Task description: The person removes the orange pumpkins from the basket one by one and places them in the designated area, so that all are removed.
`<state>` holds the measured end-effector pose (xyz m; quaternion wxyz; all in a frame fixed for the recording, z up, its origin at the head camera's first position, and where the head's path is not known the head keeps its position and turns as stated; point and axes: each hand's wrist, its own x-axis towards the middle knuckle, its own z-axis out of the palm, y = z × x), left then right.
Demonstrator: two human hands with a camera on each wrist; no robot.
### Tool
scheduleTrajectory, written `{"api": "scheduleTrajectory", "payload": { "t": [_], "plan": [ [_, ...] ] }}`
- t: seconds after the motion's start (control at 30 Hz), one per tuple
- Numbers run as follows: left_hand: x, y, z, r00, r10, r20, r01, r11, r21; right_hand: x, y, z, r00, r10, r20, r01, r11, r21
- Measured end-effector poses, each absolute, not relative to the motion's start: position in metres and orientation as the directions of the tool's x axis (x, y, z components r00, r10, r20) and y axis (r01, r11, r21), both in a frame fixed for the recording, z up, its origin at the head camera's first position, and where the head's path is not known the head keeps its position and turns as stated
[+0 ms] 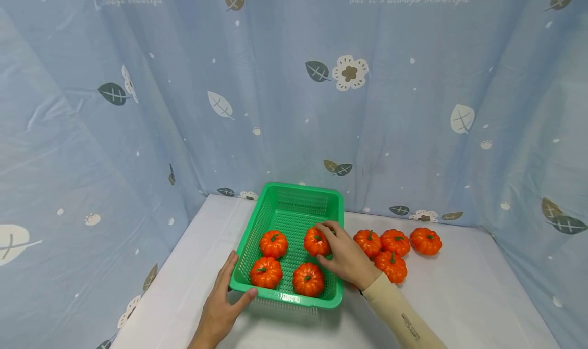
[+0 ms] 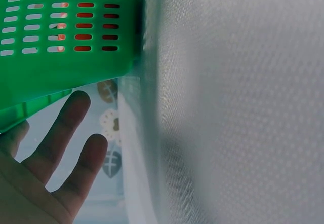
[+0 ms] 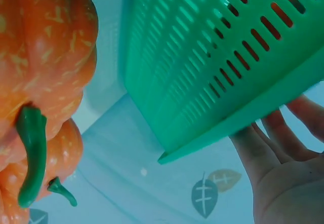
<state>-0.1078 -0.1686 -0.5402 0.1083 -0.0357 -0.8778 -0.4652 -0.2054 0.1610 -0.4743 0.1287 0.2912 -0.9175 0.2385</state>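
A green plastic basket [image 1: 294, 219] with slotted walls stands on the white table. Inside it lie several small orange pumpkins with green stems, among them a front-right pumpkin [image 1: 308, 279] and a front-left pumpkin [image 1: 266, 272]. My right hand [image 1: 346, 252] reaches over the basket's right wall, its fingers and thumb curled about a pumpkin [image 1: 316, 242]. The wall hides that grip in the right wrist view. At the front-left corner my left hand [image 1: 221, 300] rests against the basket, fingers fairly straight along the side and thumb at the front rim.
Right of the basket, more pumpkins sit bunched together on the table, such as a near one [image 1: 391, 267] and a far-right one [image 1: 425, 241]. My right forearm partly covers that bunch. A blue patterned curtain [image 1: 285, 99] hangs behind the table and along its sides.
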Motion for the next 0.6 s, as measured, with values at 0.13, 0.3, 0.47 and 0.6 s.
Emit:
{"api": "scheduleTrajectory", "payload": {
  "t": [0.13, 0.3, 0.47, 0.6],
  "plan": [
    [-0.108, -0.168, -0.54, -0.975, -0.038, 0.221, 0.161, 0.566, 0.808, -0.21, 0.159, -0.481, -0.788, -0.491, 0.372, -0.608, 0.715, -0.345],
    [-0.107, -0.167, -0.539, -0.974, -0.036, 0.223, 0.164, 0.566, 0.808, -0.213, 0.156, -0.484, -0.777, -0.51, 0.368, -0.621, 0.718, -0.315],
    [-0.107, -0.169, -0.54, -0.974, -0.039, 0.222, 0.162, 0.561, 0.812, -0.217, 0.15, -0.483, -0.786, -0.532, 0.314, -0.612, 0.738, -0.282],
    [-0.108, -0.168, -0.539, -0.975, -0.039, 0.219, 0.16, 0.565, 0.81, -0.22, 0.147, -0.484, -0.786, -0.55, 0.284, -0.615, 0.744, -0.262]
  ]
}}
